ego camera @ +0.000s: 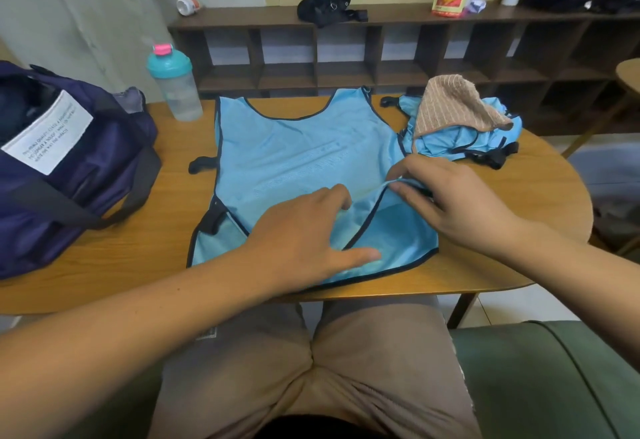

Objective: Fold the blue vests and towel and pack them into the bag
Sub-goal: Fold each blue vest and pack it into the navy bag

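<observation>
At frame centre on the bench (162, 251), a blue vest (294, 148) lies spread; the left hand (304, 234) presses it flat, the right hand (446, 203) pinches its trimmed edge. First fold seems underway; next, carry that edge across.

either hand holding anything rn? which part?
Right hand pinches the vest by its dark-trimmed edge. Left hand only presses flat on it.

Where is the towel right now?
In the head view, the brown towel sits far right on the table, draped over a crumpled blue vest, beside the spread-out vest.
</observation>
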Available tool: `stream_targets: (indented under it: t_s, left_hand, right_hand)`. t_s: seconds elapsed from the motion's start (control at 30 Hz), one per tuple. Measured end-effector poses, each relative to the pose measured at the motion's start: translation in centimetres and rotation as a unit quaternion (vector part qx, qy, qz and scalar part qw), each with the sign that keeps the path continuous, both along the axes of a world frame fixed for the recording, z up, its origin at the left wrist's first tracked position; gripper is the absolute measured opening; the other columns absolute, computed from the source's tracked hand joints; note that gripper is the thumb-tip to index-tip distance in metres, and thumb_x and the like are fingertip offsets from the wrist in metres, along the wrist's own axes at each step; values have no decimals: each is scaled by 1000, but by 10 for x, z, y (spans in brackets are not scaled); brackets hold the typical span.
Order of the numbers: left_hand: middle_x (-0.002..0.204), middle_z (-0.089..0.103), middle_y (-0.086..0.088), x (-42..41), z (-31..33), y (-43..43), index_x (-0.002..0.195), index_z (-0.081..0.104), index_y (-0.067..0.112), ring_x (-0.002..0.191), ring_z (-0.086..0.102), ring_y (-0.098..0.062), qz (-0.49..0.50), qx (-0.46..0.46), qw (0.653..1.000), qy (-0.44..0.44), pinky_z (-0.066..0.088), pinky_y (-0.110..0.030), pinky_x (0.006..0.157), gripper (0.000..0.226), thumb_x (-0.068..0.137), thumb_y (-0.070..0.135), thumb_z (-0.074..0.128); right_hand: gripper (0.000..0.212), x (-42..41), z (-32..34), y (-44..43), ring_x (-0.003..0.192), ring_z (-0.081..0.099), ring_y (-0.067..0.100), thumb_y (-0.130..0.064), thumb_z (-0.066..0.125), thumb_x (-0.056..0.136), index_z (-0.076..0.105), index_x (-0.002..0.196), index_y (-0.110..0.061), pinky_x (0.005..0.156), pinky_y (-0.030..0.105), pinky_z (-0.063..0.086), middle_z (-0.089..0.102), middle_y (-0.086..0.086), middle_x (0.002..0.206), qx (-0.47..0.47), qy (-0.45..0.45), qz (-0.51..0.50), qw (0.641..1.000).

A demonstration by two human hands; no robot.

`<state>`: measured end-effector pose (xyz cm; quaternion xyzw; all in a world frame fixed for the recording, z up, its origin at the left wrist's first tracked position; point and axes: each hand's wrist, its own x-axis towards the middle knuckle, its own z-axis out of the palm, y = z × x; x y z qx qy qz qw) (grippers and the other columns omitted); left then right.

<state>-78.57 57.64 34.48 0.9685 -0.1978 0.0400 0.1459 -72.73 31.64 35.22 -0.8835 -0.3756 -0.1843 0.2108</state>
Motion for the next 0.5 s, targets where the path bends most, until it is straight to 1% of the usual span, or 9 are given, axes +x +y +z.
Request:
stream_targets:
  t_s: [0.03,0.1,0.13,0.2,0.27,0.3,0.4,0.43,0.5]
  left_hand:
    - [114,60,15,-1,-3,-5,126,44,33,94,61,-13,-2,21,1000,-7,53,-40,76,59,87,75,59]
    - [114,61,6,2,-4,-8,123,42,27,97,62,-25,-1,46,998,-33,52,-44,76,39,94,44,60]
    - [110,61,3,5,-1,-4,119,42,24,95,61,-28,3,50,998,-40,51,-46,76,30,94,29,57]
    - [99,60,3,7,9,10,108,44,24,88,58,-29,21,42,998,-31,49,-47,74,21,92,13,51]
    - [93,60,7,8,19,31,99,46,28,86,58,-25,41,18,999,-28,50,-44,71,24,88,7,51]
    - [92,61,9,8,22,44,98,48,30,85,58,-23,52,8,998,-37,51,-43,70,27,86,6,53]
    - [91,62,11,5,25,84,96,53,31,87,61,-20,60,-6,995,-76,53,-43,71,32,81,4,58]
    - [91,62,11,3,25,96,95,54,30,87,61,-20,58,-12,994,-87,54,-43,72,32,79,3,60]
    - [90,60,8,0,27,117,94,56,29,86,61,-21,68,-17,992,-105,54,-45,74,31,78,3,63]
  right_hand:
    - [12,1,3,3,83,60,13,-30,60,108,64,114,-20,71,39,51,64,-9,94,7,-1,1,1000]
    - [17,4,8,6,82,62,13,-34,62,107,64,117,-21,70,38,52,65,-10,96,12,-2,0,1000]
    - [21,4,10,6,84,64,14,-37,64,106,64,119,-21,70,38,53,66,-10,98,12,0,0,1000]
    - [29,5,13,2,89,65,11,-40,67,103,64,125,-21,74,36,54,66,-12,102,7,13,5,1000]
    - [36,6,12,-5,88,62,10,-39,71,100,62,131,-24,75,33,52,61,-14,98,-15,30,15,999]
    - [38,7,10,-9,87,60,11,-35,72,99,61,134,-25,75,33,51,58,-13,95,-29,35,21,999]
    - [44,7,-3,-19,88,60,13,-10,74,94,60,133,-23,75,37,53,56,-10,96,-52,46,25,997]
    - [44,6,-8,-22,89,60,12,-6,74,92,61,131,-24,75,39,55,56,-11,98,-54,48,22,997]
    - [32,3,-15,-25,90,61,10,-10,71,94,65,122,-23,74,41,56,57,-13,102,-49,41,18,998]
